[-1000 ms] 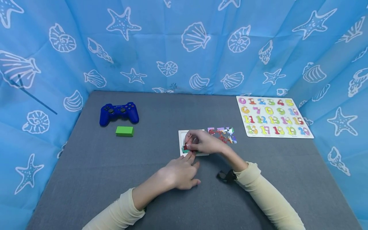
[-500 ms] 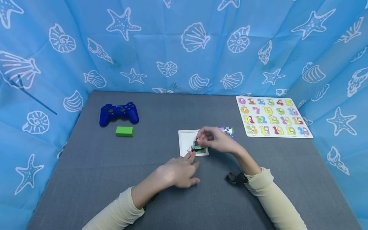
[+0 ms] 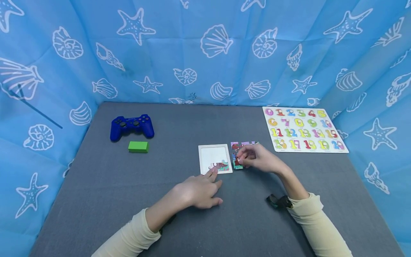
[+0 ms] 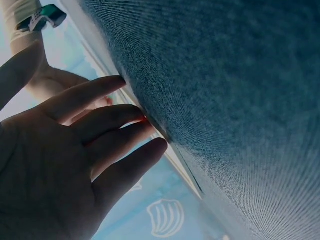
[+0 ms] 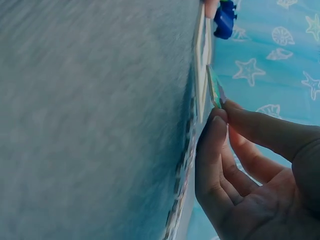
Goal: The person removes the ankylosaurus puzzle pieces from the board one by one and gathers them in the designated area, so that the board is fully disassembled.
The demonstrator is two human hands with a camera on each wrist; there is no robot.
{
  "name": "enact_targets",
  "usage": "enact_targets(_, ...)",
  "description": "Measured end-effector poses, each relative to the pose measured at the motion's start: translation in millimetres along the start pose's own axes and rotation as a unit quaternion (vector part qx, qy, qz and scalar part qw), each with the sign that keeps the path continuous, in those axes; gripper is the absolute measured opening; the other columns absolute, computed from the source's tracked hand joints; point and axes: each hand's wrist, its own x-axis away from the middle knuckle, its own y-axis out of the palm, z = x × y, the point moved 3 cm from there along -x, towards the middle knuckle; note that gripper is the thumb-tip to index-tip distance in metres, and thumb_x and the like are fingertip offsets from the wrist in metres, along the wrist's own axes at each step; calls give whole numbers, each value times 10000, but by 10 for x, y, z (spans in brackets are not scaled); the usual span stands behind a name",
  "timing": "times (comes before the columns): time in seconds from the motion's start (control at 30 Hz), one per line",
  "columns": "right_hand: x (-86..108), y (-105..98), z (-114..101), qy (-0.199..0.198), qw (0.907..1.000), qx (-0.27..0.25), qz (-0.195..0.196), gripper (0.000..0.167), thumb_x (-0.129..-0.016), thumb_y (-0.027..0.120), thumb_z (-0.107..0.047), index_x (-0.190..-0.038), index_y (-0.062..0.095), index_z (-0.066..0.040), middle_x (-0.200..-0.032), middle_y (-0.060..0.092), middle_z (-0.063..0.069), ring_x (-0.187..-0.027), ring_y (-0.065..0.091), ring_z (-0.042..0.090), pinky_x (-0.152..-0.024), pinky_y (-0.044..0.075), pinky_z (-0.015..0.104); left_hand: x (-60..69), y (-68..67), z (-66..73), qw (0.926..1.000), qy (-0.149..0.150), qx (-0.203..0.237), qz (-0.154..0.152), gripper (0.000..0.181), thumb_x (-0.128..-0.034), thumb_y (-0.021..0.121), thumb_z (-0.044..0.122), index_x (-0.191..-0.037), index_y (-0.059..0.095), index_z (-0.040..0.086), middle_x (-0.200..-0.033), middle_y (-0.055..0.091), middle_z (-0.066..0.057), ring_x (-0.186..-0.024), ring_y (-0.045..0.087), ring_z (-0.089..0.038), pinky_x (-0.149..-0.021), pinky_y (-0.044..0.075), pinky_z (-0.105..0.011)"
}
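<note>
A white puzzle tray [image 3: 210,151] lies mid-table with a few joined jigsaw pieces [image 3: 222,165] in its lower right corner. My left hand [image 3: 199,191] rests with extended fingers on the tray's near edge; its fingertips touch the pieces there. Just right of the tray, my right hand [image 3: 258,159] pinches a jigsaw piece [image 5: 215,89] between thumb and fingers, held raised and tilted. Beneath and behind that hand lie several loose jigsaw pieces [image 3: 235,146], partly hidden by it.
A blue game controller [image 3: 132,126] and a green block [image 3: 138,146] sit on the left side of the grey table [image 3: 112,200]. A number puzzle board [image 3: 305,129] lies at the back right. A blue shell-patterned curtain [image 3: 179,46] surrounds the table's back and sides.
My right hand has moved right, from over the tray to beside the loose pieces, carrying the jigsaw piece. The tray's pieces are now uncovered. My left hand has stayed in place.
</note>
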Motion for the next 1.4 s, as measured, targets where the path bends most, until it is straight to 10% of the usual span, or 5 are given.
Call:
enact_targets(0.83, 24, 44, 9, 183, 9990, 395, 127, 126, -1001, 738, -8, -1101, 752, 66, -984, 782, 180, -809, 744, 149, -722, 651, 287, -28, -78, -88, 9985, 359, 418, -61, 658, -1125, 537, 522, -1651, 477, 132, -1816, 236, -125, -1707, 205, -192, -1282, 439, -477)
enact_targets(1.4, -173, 293, -253, -686, 9961, 531, -135, 141, -977, 765, -13, -1106, 782, 40, -962, 784, 137, -753, 640, 71, -682, 542, 200, 9, -101, -95, 9982, 472, 357, 26, 654, -1119, 554, 516, -1638, 496, 121, -1810, 250, -147, -1708, 213, -224, -1317, 391, -453)
